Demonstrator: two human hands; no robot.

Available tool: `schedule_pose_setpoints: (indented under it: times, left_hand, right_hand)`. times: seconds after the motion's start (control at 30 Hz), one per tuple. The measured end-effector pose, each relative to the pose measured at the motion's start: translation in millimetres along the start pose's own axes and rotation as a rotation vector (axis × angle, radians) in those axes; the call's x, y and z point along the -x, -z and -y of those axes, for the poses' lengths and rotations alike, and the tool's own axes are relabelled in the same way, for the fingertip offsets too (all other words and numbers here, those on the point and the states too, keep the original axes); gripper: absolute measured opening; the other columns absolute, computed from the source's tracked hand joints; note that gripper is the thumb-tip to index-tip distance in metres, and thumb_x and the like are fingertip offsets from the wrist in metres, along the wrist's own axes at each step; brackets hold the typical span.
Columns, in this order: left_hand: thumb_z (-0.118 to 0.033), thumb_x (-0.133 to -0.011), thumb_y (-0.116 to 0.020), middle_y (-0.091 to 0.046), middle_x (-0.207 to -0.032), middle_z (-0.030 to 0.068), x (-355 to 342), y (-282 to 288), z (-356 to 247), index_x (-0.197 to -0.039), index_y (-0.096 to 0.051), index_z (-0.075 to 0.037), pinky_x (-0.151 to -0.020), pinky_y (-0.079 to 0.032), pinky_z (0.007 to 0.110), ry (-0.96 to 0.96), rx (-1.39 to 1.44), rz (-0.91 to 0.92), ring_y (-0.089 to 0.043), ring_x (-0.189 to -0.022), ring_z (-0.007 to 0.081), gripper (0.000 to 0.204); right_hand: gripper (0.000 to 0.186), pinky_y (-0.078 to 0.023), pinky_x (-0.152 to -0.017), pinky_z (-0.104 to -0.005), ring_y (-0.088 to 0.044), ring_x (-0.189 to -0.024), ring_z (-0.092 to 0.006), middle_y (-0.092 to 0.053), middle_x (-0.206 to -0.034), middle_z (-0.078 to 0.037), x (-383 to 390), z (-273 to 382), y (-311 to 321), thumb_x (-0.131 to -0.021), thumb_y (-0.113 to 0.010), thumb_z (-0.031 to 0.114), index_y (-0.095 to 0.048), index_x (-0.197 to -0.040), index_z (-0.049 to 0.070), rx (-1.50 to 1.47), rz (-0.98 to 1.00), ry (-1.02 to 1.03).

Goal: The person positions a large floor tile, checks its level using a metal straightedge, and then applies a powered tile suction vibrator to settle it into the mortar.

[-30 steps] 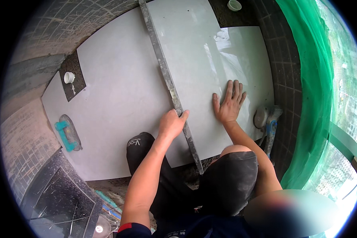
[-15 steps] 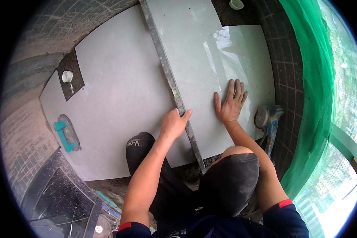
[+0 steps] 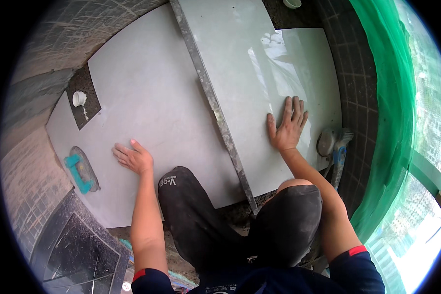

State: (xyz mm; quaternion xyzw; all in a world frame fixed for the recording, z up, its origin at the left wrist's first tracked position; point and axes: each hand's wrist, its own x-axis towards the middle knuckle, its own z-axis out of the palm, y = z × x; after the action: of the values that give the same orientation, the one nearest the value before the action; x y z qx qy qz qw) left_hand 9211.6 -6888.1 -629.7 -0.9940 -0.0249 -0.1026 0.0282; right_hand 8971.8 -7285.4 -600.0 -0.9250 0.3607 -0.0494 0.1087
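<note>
My left hand (image 3: 134,158) is over the large pale floor tile (image 3: 137,93) on the left, fingers stretched out, holding nothing. With fingers spread, my right hand (image 3: 287,128) lies flat on the glossy tile (image 3: 220,44) on the right. Between the hands a long, mortar-spotted metal straightedge (image 3: 213,103) runs across the tiles from the far edge to the near edge, untouched by either hand. Left of my left hand sits a suction-cup tile tool (image 3: 82,169) with a turquoise handle. Beside my right forearm are a round grey disc-shaped tool (image 3: 326,142) and a blue-handled tool (image 3: 339,156).
A notch at the left shows dark mortar with a white pipe end (image 3: 78,98); another pale round pipe end (image 3: 292,4) is at the far right. Dark wall tiles (image 3: 355,73) and green netting (image 3: 394,98) border the right side. A dark framed panel (image 3: 83,250) lies lower left.
My left hand has let go of the straightedge and moved left onto the left tile, its fingers now stretched out. My right hand stays flat in about the same place.
</note>
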Motion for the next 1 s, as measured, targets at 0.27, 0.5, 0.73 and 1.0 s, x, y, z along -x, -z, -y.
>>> schedule_pose_setpoints:
  times: [0.27,0.5,0.73,1.0]
  left_hand:
    - [-0.054,-0.099,-0.035,-0.025,-0.155,0.0245,4.9,-1.6,-10.2,-0.149,-0.028,0.004,-0.117,-0.018,0.05,0.024,0.067,0.051,-0.022,-0.146,0.0373,0.077]
    - [-0.054,-0.099,-0.036,-0.023,-0.156,0.0258,3.6,-1.2,-6.6,-0.15,-0.025,0.003,-0.116,-0.019,0.053,0.002,0.072,0.039,-0.022,-0.145,0.0385,0.077]
    - [-0.054,-0.099,-0.036,-0.023,-0.155,0.0254,2.5,-1.2,-7.1,-0.15,-0.024,0.003,-0.116,-0.02,0.053,0.01,0.055,0.049,-0.021,-0.146,0.0383,0.077]
    - [-0.054,-0.099,-0.035,-0.023,-0.156,0.0247,2.9,-0.9,-7.8,-0.15,-0.024,0.002,-0.117,-0.019,0.053,0.019,0.046,0.056,-0.02,-0.146,0.0375,0.077]
  right_hand:
    - [0.075,-0.012,-0.116,-0.06,-0.022,-0.144,-0.0409,-0.029,-0.153,-0.022,2.1,-4.2,2.7,-0.092,-0.054,0.045,-0.03,-0.15,0.003,0.022,0.005,-0.003]
    - [0.076,-0.009,-0.117,-0.0588,-0.019,-0.146,-0.0405,-0.027,-0.154,-0.021,2.1,-3.2,-0.9,-0.093,-0.052,0.046,-0.026,-0.151,0.005,0.028,0.03,-0.019]
    - [0.076,-0.01,-0.117,-0.0594,-0.02,-0.145,-0.0406,-0.029,-0.153,-0.021,3.1,-3.0,-2.6,-0.093,-0.051,0.047,-0.027,-0.151,0.005,0.043,0.012,-0.008]
    - [0.075,-0.011,-0.116,-0.0599,-0.021,-0.145,-0.0404,-0.029,-0.153,-0.021,3.1,-3.0,-1.9,-0.092,-0.052,0.046,-0.028,-0.15,0.005,0.04,0.008,-0.004]
